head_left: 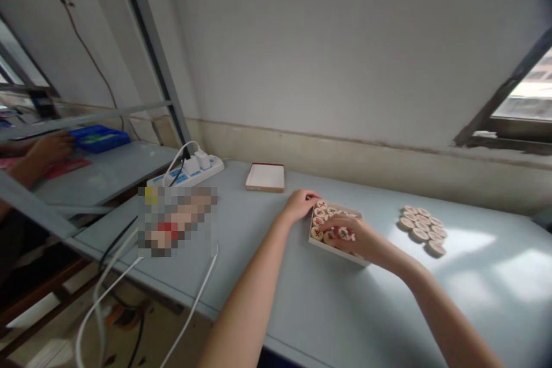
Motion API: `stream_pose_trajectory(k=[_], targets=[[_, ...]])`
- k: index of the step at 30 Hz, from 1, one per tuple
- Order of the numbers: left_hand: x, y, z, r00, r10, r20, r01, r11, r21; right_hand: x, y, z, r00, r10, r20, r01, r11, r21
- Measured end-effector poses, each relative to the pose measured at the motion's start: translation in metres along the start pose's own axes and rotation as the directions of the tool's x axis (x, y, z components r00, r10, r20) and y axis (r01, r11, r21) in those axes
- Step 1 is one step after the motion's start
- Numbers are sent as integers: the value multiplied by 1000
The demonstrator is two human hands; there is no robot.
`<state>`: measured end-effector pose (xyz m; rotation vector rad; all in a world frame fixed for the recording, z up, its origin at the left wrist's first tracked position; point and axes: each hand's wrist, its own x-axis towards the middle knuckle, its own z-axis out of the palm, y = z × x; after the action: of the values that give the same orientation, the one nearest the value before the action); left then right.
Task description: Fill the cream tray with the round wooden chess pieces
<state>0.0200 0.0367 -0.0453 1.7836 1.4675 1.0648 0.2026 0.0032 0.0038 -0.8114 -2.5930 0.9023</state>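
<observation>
A shallow white box (338, 253) holds rows of round Chinese chess pieces (319, 213) with red and dark characters. At its far left corner, my left hand (301, 206) grips the edge with bent fingers. My right hand (360, 237) reaches over the box from the right, thumb and fingers curved around a Chinese chess piece (345, 233). The hand hides much of the box's right half. To the right, a cluster of loose Chinese chess pieces (420, 223) lies flat on the table.
Farther back stands a box lid (265, 177), inside up. A power strip (202, 168) with plugs and cables lies at the left, by a blurred-out patch (176, 221). A metal frame post rises there. Beyond it, another person's hands (52, 149) are near a blue tray (101, 138).
</observation>
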Motion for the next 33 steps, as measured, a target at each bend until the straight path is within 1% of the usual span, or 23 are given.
stream_pose_trajectory(k=[4,7,12,17,20,23,26,30,31,32,33], targets=[[-1,3,-2,1000,-13,2,13,1000,3,-4,11,-6,997,72,27,-73,997,18],[-2,5,-3,999,-33,3,33,999,8,-6,19,-10,995,86,58,-88,996,32],[-2,4,-2,999,-51,2,50,998,38,-5,20,-10,989,128,76,-128,992,-13],[-3,6,-3,997,-76,20,75,995,67,-1,15,-9,991,99,87,-98,995,-16],[-3,7,-4,998,-66,17,65,995,70,-3,18,-13,993,97,66,-96,995,-20],[-4,8,-4,998,-68,13,66,995,72,-9,34,-23,991,132,-4,-132,990,-41],[-3,7,-4,997,-76,19,75,995,73,-18,60,-35,975,187,-116,-200,973,-114],[-2,5,-3,997,-79,20,77,995,66,-31,88,-48,920,272,-282,-348,898,-270],[-2,5,-4,997,-77,18,75,995,63,-33,93,-50,910,269,-314,-363,884,-296],[-2,5,-4,997,-74,16,72,996,61,-35,96,-52,894,248,-372,-372,875,-311],[-2,5,-4,997,-70,13,69,996,59,-36,98,-53,869,213,-447,-377,869,-319]])
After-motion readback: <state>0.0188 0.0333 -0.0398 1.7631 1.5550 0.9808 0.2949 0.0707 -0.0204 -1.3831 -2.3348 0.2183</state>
